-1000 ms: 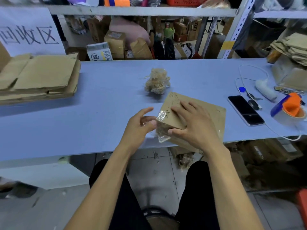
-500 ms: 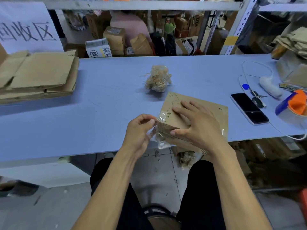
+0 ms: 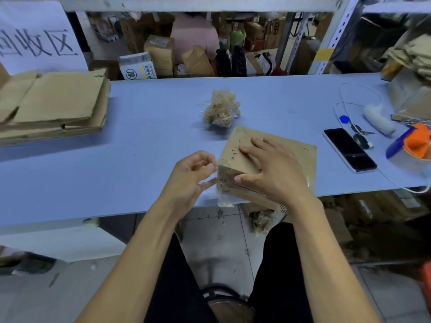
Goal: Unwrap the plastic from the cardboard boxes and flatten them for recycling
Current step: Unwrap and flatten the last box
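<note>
My right hand (image 3: 272,170) lies flat w/ fingers spread on the cardboard box (image 3: 268,159), at the tabletop (image 3: 140,145) near edge. My left hand (image 3: 190,176) pinches loose plastic wrap (image 3: 211,185) at box's 9 o'clock corner. Advice: keep box pinned, peel film low & steady twd 9 o'clock to avoid tearing.

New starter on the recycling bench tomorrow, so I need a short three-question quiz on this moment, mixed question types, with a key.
1. True or false: the right hand rests on top of the cardboard box.
2. What does the left hand pinch? A) the phone B) clear plastic wrap at the box's corner C) the tape dispenser
3. Name what lies on the table just beyond the box.

Key
1. True: fingers spread on top, thumb on the near side.
2. B
3. A crumpled ball of plastic wrap.
</note>
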